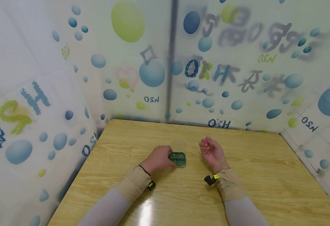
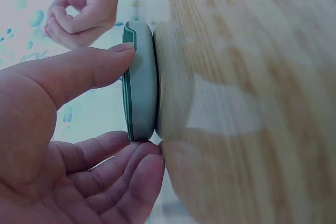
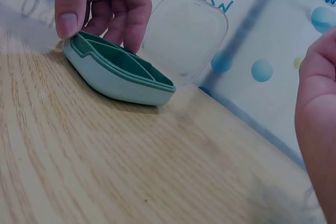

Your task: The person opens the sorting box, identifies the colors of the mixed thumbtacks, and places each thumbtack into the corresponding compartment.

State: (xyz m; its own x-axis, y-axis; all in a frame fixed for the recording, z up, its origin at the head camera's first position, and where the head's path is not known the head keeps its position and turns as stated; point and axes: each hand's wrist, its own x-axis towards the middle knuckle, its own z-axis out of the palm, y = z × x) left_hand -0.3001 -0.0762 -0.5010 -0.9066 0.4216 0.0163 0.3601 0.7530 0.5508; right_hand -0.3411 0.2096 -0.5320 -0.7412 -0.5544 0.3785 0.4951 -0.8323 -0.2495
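A small green pill box (image 1: 181, 162) with compartments sits on the table, its clear lid (image 3: 185, 38) swung up at the back. In the head view, small bits lie in several of its compartments. My left hand (image 1: 158, 159) grips the box from the left side, thumb at the near corner and fingers on the far edge. The pale green outer wall of the pill box (image 2: 143, 85) shows between thumb and fingers in the left wrist view. To the right of the box, my right hand (image 1: 213, 154) is raised, palm turned up, and pinches a small bright pink piece (image 1: 207, 140) at its fingertips.
The wooden table (image 1: 266, 175) carries the box near its middle. Behind it hangs a patterned curtain (image 1: 153, 72) with bubbles and lettering, which also closes in the left and right sides. Black camera mounts (image 1: 210, 180) are strapped at both wrists.
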